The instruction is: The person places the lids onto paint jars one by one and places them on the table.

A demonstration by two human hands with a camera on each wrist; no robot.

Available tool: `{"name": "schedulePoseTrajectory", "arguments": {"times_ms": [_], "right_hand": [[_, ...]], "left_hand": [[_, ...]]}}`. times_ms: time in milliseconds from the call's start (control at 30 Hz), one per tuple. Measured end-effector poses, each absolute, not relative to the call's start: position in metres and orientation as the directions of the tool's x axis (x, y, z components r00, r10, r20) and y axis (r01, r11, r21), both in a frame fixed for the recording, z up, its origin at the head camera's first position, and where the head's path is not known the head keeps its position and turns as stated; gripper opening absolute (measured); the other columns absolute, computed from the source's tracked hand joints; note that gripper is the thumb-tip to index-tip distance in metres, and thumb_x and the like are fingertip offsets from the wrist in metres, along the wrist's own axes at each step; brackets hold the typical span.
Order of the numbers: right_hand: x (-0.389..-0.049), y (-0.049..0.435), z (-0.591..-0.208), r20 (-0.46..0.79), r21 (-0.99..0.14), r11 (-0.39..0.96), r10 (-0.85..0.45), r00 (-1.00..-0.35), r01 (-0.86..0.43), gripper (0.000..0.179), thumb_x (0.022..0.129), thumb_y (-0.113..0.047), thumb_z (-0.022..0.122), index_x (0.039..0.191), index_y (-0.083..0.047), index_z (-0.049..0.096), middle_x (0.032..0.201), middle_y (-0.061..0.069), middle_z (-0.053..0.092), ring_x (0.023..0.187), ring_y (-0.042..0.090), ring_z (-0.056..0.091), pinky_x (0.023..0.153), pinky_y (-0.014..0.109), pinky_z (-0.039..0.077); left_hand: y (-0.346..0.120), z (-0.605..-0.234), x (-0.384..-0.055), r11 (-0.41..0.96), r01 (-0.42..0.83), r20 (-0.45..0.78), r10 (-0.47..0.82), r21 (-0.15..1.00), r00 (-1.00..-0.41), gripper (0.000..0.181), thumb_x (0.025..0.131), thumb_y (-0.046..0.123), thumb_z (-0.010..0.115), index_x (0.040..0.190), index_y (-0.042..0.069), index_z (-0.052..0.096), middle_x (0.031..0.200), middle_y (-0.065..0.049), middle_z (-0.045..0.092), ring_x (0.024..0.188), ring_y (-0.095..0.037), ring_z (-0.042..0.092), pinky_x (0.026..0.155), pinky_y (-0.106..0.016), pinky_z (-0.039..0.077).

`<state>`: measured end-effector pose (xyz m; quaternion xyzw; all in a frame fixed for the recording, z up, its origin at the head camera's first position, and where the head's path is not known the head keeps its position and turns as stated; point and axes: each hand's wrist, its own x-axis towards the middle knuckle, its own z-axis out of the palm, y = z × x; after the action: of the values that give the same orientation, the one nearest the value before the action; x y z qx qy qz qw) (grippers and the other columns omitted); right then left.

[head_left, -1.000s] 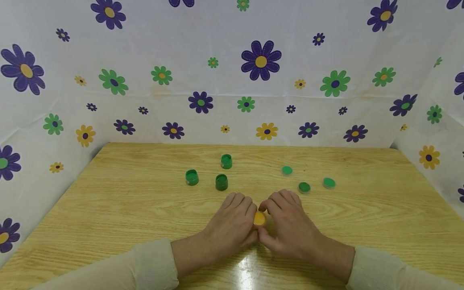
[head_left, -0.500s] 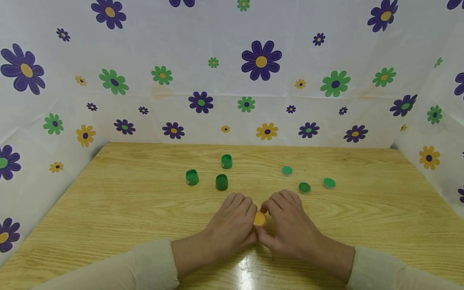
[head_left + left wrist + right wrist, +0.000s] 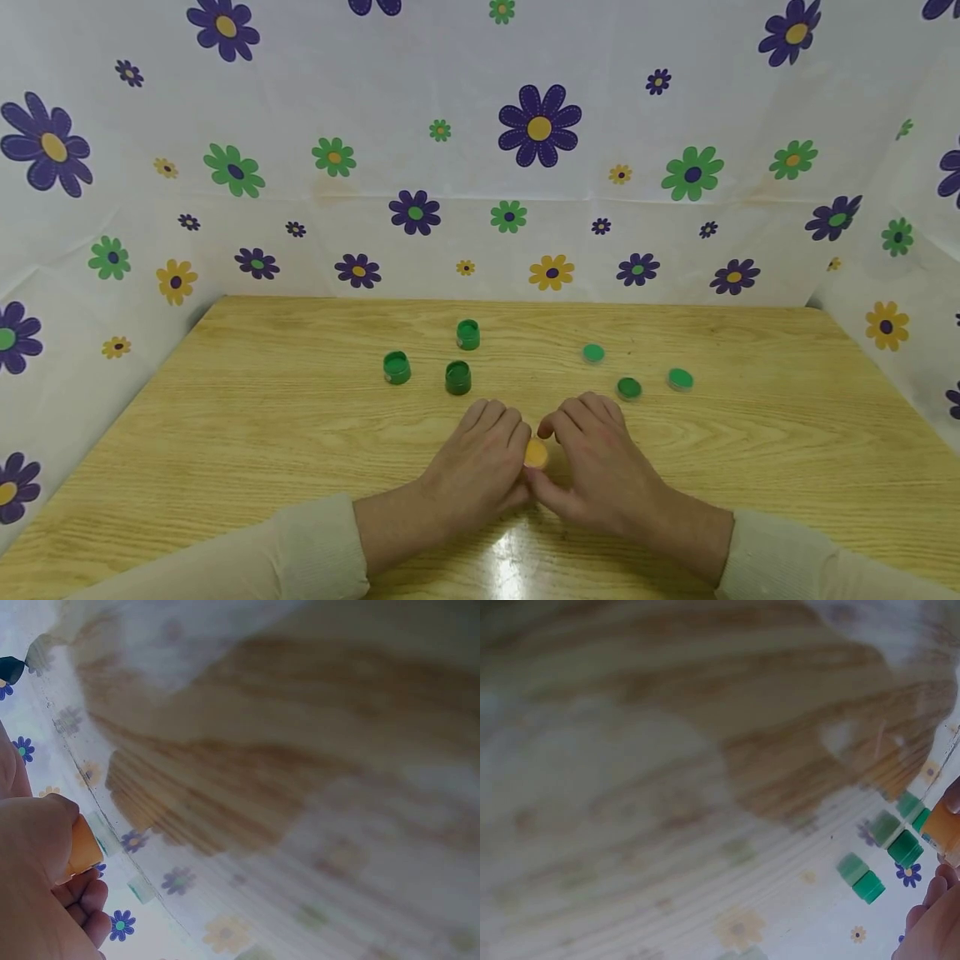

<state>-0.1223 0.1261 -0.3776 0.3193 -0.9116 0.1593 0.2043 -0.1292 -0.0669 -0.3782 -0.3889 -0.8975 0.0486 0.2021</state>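
A small jar with an orange-yellow top (image 3: pixel 536 454), apparently paint, is held between both hands just above or on the table. My left hand (image 3: pixel 480 458) grips it from the left, its fingers curled round the side. From the right, my right hand (image 3: pixel 600 462) pinches the top's edge with thumb and bent index finger. In the left wrist view the orange jar (image 3: pixel 85 847) shows between thumb and fingers. The right wrist view catches the jar (image 3: pixel 943 827) at its right edge, beside the fingers. The jar's lower part is hidden in the head view.
Three uncovered green paint jars (image 3: pixel 458 377) stand behind the left hand on the wooden table (image 3: pixel 262 433). Three green lids (image 3: pixel 629 388) lie behind the right hand. A flowered white cloth (image 3: pixel 480 183) encloses the table's back and sides.
My right thumb has shifted slightly left along the near edge of the jar's top. The left hand, green jars and lids stay in place.
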Motion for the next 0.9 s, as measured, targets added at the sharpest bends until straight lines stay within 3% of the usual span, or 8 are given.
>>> {"name": "schedulePoseTrajectory", "arguments": {"times_ms": [367,900], "right_hand": [[-0.1228,0.1265,-0.3779,0.476,-0.153,0.734,-0.532,-0.7,-0.662,0.027,0.077,-0.034,0.069,0.093,-0.014,0.063,0.087,-0.004,0.055,0.087,0.013,0.044,0.086,0.037,0.037],[-0.1224,0.1256,-0.3775,0.461,-0.171,0.746,-0.517,-0.721,-0.644,0.026,0.081,-0.041,0.071,0.089,-0.019,0.059,0.088,-0.006,0.057,0.089,0.013,0.046,0.091,0.037,0.038]], "left_hand": [[-0.0673,-0.3787,-0.129,0.695,0.677,0.33,0.716,-0.242,-0.616,0.034,0.091,0.046,0.061,0.087,0.013,0.056,0.081,0.003,0.047,0.081,-0.017,0.04,0.08,-0.029,0.032],[-0.0681,-0.3792,-0.1295,0.689,0.676,0.327,0.722,-0.261,-0.61,0.031,0.088,0.043,0.063,0.085,0.013,0.055,0.082,0.003,0.049,0.083,-0.016,0.041,0.081,-0.029,0.034]]}}
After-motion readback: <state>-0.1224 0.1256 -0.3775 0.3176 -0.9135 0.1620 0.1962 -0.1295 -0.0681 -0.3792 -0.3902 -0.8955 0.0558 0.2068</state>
